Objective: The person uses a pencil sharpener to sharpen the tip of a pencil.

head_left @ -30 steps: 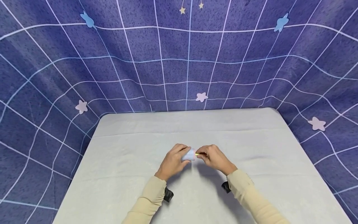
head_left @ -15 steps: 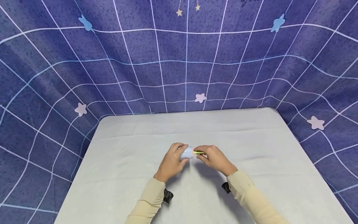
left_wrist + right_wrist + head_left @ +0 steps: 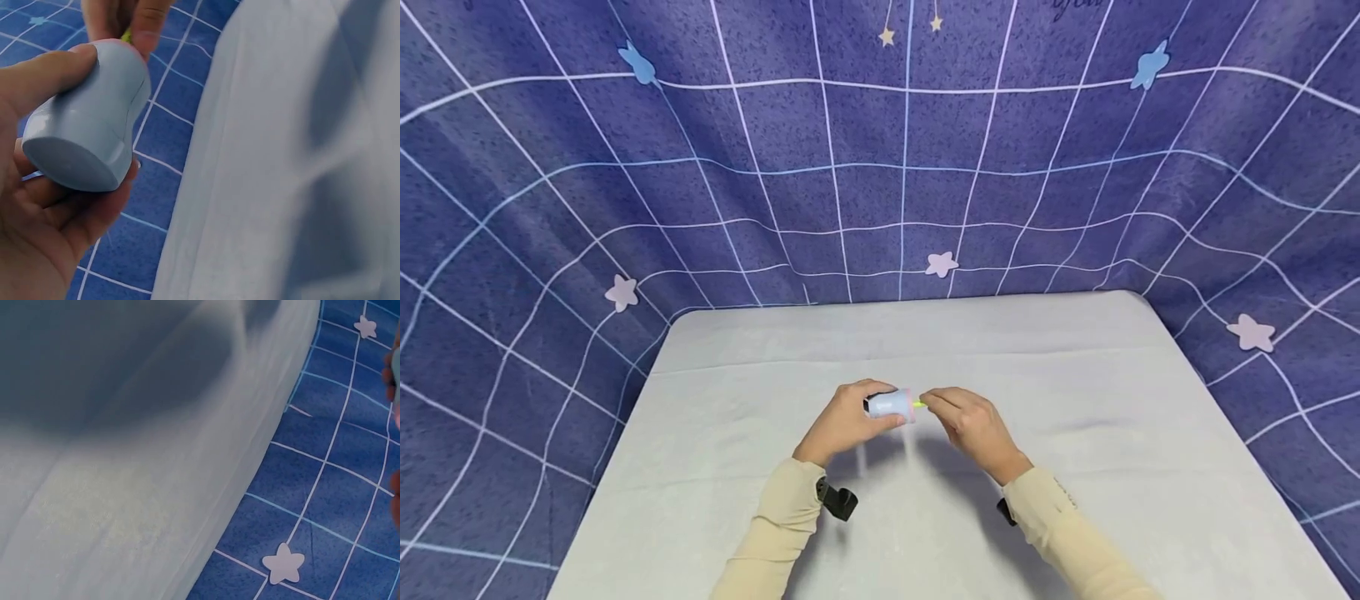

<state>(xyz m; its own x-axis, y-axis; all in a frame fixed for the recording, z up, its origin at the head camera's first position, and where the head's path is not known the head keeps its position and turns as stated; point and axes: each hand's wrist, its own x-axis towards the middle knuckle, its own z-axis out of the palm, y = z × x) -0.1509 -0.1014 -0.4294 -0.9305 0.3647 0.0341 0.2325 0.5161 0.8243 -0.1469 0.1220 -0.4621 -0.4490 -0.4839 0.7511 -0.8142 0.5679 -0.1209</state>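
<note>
A light-blue waisted cylinder (image 3: 889, 404) with a pink rim lies on its side in the air above the table. My left hand (image 3: 842, 421) grips it around the body, thumb on one side and fingers on the other. In the left wrist view the cylinder (image 3: 94, 119) shows its flat base and a seam along the side. From the pink end sticks a thin yellow-green piece (image 3: 919, 405), its kind too small to tell. My right hand (image 3: 967, 421) pinches that piece, hiding most of it. In the right wrist view, only slivers of the cylinder (image 3: 397, 375) and fingers show.
A white cloth-covered table (image 3: 760, 392) spreads below both hands. Behind and beside it hangs a blue curtain (image 3: 865, 192) with a grid pattern and stars. Black wrist-worn devices, such as the left one (image 3: 838, 502), are strapped by the sleeves.
My left hand has shifted slightly left with the cylinder and turned a little. The right fingers now reach farther forward over the yellow-green piece, and less of it shows than half a second ago.
</note>
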